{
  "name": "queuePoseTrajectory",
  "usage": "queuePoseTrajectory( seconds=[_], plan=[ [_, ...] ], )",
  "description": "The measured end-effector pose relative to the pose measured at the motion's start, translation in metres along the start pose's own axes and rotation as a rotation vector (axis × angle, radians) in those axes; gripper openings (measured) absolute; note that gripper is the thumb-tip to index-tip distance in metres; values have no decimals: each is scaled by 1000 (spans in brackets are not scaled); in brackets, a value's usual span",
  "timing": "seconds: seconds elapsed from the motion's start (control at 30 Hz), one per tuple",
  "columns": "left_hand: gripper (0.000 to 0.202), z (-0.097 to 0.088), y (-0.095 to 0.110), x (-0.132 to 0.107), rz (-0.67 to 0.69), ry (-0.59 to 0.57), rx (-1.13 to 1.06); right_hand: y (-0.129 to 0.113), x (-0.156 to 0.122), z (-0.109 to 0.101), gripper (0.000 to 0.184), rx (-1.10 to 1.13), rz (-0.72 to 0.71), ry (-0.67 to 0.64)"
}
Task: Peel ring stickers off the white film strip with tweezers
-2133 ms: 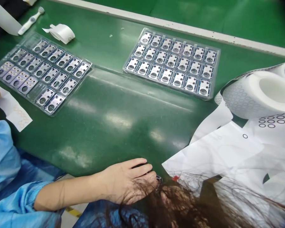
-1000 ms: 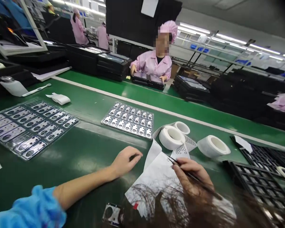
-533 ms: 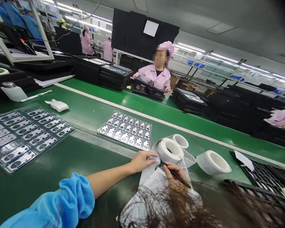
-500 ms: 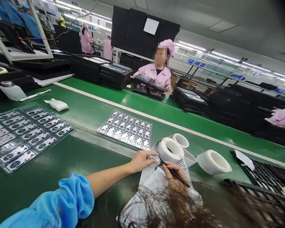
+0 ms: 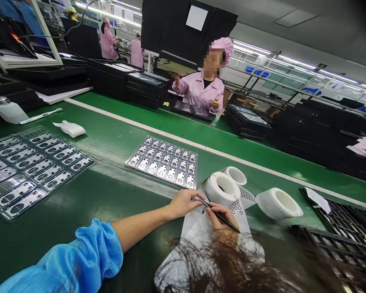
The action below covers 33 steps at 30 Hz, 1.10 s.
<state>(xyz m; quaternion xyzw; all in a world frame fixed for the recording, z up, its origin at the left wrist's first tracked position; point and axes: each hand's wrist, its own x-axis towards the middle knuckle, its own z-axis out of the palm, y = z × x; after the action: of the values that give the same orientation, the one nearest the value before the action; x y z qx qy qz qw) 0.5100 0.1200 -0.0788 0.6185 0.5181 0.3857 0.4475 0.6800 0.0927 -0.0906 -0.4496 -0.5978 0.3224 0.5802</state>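
Observation:
My right hand (image 5: 224, 219) grips slim black tweezers (image 5: 231, 224), their tip pointing up and left. Close against that tip is my left hand (image 5: 185, 204), thumb and fingers drawn together; whatever they pinch is too small to make out. Just beyond the hands lies a white roll of stickers (image 5: 215, 194), with a second roll (image 5: 240, 176) behind it. Black ring outlines mark the sticker strip (image 5: 236, 206) beside the rolls. White backing paper (image 5: 190, 228) spreads beneath both hands, partly covered by hair across the lower view.
A clear tray of small metal plates (image 5: 163, 160) lies ahead; a larger tray (image 5: 39, 162) is at left. Rightward stand a third roll (image 5: 280, 203) and black slotted racks (image 5: 338, 219). A toothbrush (image 5: 41, 116) lies far left. Across the green bench, a co-worker (image 5: 201, 87) handles dark panels.
My left fingertips have come nearer the tweezers' tip. The co-worker opposite has raised a flat panel to the left. The whole view has shifted slightly.

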Motion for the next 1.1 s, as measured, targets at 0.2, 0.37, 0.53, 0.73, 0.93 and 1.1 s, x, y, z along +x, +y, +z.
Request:
queuePoseTrajectory(
  seconds=[0.2,0.37,0.53,0.73,0.93,1.1],
  plan=[
    [20,0,2,0,0,-2,10,-1,-1,1,11,-16,14,5],
    [19,-2,6,-1,-8,-14,17,0,-1,1,13,-24,21,1],
    [22,-2,6,-1,-24,-12,40,4,-1,-1,13,-29,19,-8],
    [26,0,2,0,-37,-23,54,1,0,-3,13,-40,3,-16],
    [24,-1,6,-1,-47,-25,68,-3,1,-3,12,-27,-27,-16],
    [25,-2,7,-1,-40,-26,75,-2,1,-4,14,-10,-10,0]
  ],
)
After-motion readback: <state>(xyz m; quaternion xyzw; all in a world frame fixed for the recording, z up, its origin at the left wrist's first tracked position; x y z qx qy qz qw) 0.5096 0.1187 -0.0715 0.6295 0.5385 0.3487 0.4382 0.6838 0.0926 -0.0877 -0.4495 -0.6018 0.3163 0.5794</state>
